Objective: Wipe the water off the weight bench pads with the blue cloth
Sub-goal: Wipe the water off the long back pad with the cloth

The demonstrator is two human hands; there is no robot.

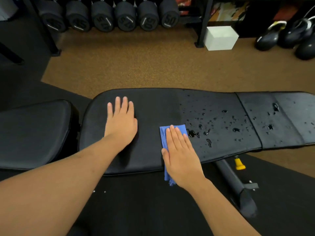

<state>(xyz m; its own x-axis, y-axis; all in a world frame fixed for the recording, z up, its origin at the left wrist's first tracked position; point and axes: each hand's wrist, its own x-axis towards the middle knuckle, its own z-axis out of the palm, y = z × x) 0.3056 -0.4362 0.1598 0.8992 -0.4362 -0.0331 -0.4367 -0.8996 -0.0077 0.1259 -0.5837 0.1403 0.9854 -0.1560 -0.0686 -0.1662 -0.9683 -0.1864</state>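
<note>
A black weight bench runs across the view. Its long back pad [153, 106] is matt and dry on the left half, while water drops [207, 132] bead on its right half and on the narrower end pad [281, 116]. My left hand [121, 121] lies flat, fingers apart, on the dry part. My right hand [180, 154] presses the folded blue cloth [164, 133] flat against the pad's near edge, just left of the wet patch; the cloth's lower end hangs over the edge.
A separate seat pad [34, 132] sits at the left. A dumbbell rack [109, 16] lines the back, a white box [220, 38] and kettlebells [289, 34] stand at the back right. The bench frame leg [237, 184] with a yellow knob [239, 164] juts out below the pad.
</note>
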